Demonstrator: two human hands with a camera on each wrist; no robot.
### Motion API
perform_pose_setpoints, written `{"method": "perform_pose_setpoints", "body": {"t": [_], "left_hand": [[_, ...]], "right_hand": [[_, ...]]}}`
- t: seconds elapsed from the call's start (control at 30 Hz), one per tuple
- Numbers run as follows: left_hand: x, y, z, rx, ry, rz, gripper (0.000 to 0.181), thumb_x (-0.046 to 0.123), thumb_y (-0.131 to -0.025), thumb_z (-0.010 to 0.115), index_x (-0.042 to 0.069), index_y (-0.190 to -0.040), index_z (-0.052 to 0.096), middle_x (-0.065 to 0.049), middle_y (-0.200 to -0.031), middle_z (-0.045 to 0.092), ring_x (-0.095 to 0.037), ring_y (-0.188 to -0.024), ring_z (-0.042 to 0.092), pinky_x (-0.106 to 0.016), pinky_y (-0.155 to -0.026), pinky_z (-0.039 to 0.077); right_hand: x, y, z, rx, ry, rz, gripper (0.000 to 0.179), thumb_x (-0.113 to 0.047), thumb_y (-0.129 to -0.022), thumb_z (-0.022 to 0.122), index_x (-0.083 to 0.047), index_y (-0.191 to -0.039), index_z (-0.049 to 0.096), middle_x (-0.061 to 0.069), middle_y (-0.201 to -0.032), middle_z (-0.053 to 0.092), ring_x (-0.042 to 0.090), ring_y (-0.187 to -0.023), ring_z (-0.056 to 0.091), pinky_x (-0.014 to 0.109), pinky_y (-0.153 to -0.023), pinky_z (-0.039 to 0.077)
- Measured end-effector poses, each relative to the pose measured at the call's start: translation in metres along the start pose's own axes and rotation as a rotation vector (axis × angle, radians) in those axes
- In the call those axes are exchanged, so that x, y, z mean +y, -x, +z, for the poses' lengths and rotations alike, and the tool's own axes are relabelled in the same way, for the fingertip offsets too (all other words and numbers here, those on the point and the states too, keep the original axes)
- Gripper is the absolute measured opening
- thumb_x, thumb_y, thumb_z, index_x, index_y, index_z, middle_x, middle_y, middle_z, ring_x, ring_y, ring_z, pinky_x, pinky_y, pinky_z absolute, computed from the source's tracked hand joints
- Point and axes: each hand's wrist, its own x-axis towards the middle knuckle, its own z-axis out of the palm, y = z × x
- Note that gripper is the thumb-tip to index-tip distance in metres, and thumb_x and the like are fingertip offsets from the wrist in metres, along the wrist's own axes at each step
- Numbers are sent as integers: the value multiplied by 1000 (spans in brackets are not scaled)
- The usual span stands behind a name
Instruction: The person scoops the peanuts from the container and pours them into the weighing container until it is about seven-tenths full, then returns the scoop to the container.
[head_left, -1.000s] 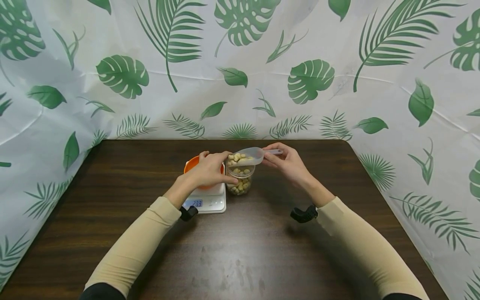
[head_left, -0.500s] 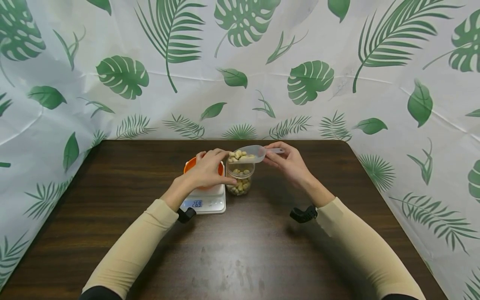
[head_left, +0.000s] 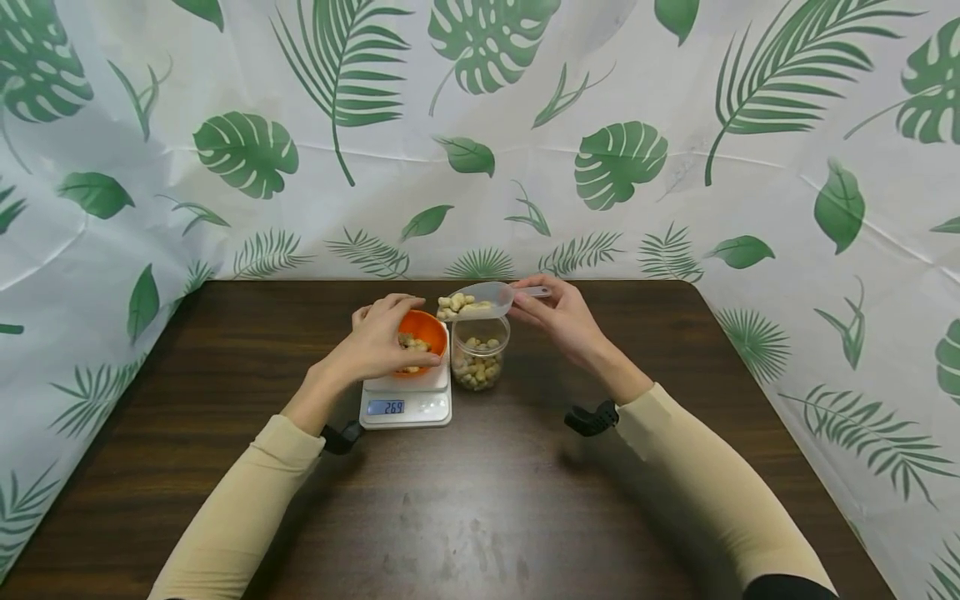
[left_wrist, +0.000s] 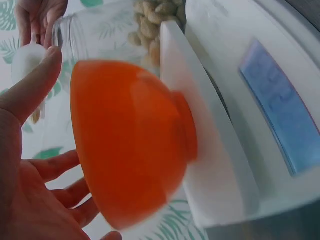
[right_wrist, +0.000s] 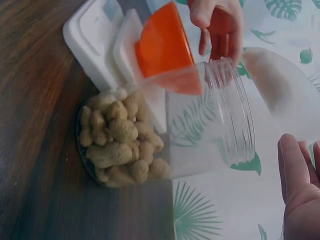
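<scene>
My right hand [head_left: 562, 321] pinches the handle of a translucent white scoop [head_left: 495, 295], held level above a clear jar. Peanuts in their shells [head_left: 456, 307] lie in the scoop, whose front end points left toward an orange bowl [head_left: 432, 329]. My left hand [head_left: 371, 343] is at the bowl's left side, fingers spread around its rim, thumb at the front. More peanuts [head_left: 411, 343] show inside the bowl, which sits on a white kitchen scale [head_left: 427, 408]. The lidless clear jar [right_wrist: 200, 145] stands right beside the scale, partly filled with peanuts [right_wrist: 120, 132].
The scale's display [head_left: 386, 407] reads about 269, its decimal point too small to read. All of it stands on a dark wooden table [head_left: 480, 500], toward the far edge. A leaf-patterned white sheet [head_left: 525, 142] hangs behind and at both sides.
My left hand has left the jar's rim and moved left to the bowl, uncovering the peanuts inside. The scoop in my right hand has shifted left and slightly up, toward the bowl.
</scene>
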Motion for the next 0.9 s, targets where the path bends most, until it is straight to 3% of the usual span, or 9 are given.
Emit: {"method": "perform_pose_setpoints", "body": {"t": [0.43, 0.7, 0.9], "left_hand": [[-26, 20, -7, -50, 27, -110, 109, 52, -77, 87, -2, -156, 33, -22, -152, 42, -39, -137, 37, -67, -104, 21], [-28, 24, -6, -102, 17, -115, 117, 56, -77, 86, -4, -158, 28, -22, -153, 44, -39, -138, 40, -67, -101, 26], [-28, 24, -6, -90, 22, -98, 116, 56, -77, 86, -6, -157, 29, -24, -152, 45, -39, -137, 42, -67, -100, 27]], "right_hand": [[0, -10, 19, -5, 87, 46, 24, -5, -104, 61, 10, -122, 57, 24, -131, 56, 25, -110, 69, 43, -99, 51], [-3, -12, 26, -53, 205, 44, 26, -8, -103, 62, 10, -122, 58, 22, -131, 58, 26, -110, 68, 39, -95, 53], [-4, -14, 28, -74, 296, 48, 29, -14, -104, 64, 7, -124, 60, 21, -130, 57, 30, -110, 69, 36, -93, 55]]}}
